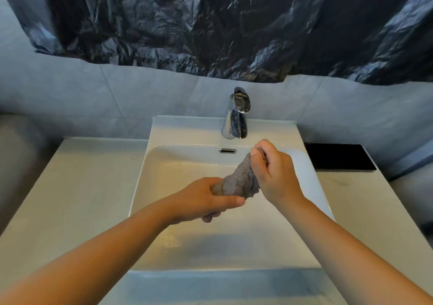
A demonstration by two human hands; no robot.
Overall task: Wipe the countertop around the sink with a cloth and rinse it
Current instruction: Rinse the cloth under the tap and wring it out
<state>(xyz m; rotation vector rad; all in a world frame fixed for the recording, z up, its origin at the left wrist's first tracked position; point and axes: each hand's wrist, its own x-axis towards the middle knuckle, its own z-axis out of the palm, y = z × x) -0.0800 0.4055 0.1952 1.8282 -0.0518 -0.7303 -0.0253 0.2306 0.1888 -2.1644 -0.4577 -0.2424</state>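
A grey cloth [239, 179], rolled into a thick twist, hangs over the white sink basin [187, 164]. My left hand [206, 199] grips its lower left end, thumb laid along the cloth. My right hand [271, 169] grips the upper right end in a fist. Both hands are above the middle of the basin, below the chrome faucet [236, 117]. No water stream shows at the spout. A few drops and bubbles lie on the basin floor [171, 241].
White countertop [89, 187] flanks the sink on the left and right [365, 201]. A black flat mat [339, 156] lies at the back right of the counter. Grey tiled wall and a dark plastic sheet [210, 23] rise behind the faucet.
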